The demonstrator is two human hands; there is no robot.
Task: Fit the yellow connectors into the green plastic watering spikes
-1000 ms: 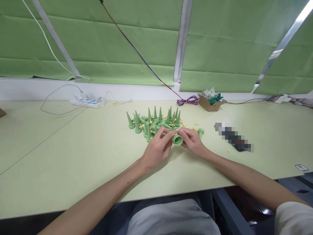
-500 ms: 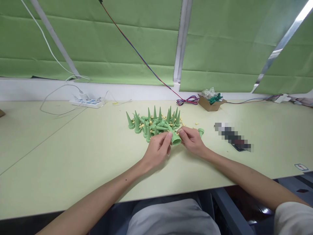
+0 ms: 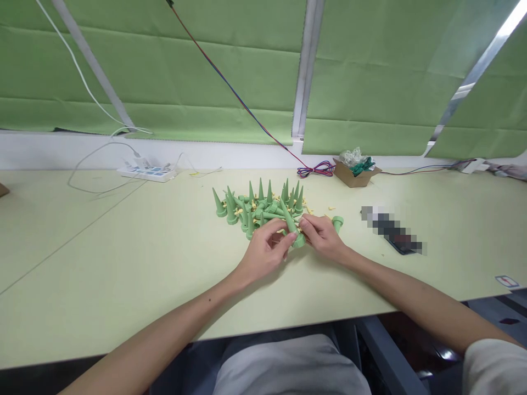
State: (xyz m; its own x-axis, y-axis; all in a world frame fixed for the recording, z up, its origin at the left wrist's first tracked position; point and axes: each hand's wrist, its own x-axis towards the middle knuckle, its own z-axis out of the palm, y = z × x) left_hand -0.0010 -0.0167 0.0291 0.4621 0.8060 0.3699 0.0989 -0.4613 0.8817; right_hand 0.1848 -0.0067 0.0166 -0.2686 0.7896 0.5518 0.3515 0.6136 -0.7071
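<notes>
Between my hands a hollow green plastic spike (image 3: 290, 218) tilts with its tip up and to the left, its wide base lowest. My left hand (image 3: 267, 249) grips it near the base between thumb and fingers. Close by on the right, my right hand (image 3: 323, 236) is closed in a pinch beside the spike; what its fingertips hold is hidden. Behind them lies a heap of similar green spikes (image 3: 230, 211), some upright and some on their sides, mixed with small yellow plastic pieces (image 3: 240, 210). Another green spike (image 3: 337, 223) shows just past my right hand.
A small cardboard box (image 3: 354, 176) with clear and green plastic stands at the back, next to a coiled red-blue cable (image 3: 316, 169). At back left is a white power strip (image 3: 148, 172). A blurred dark object (image 3: 393, 233) lies to the right on the pale table (image 3: 123, 274).
The held spike has turned: its open base faced me before, and now its side shows with the tip higher. My left thumb has shifted down and right; my right hand has barely moved.
</notes>
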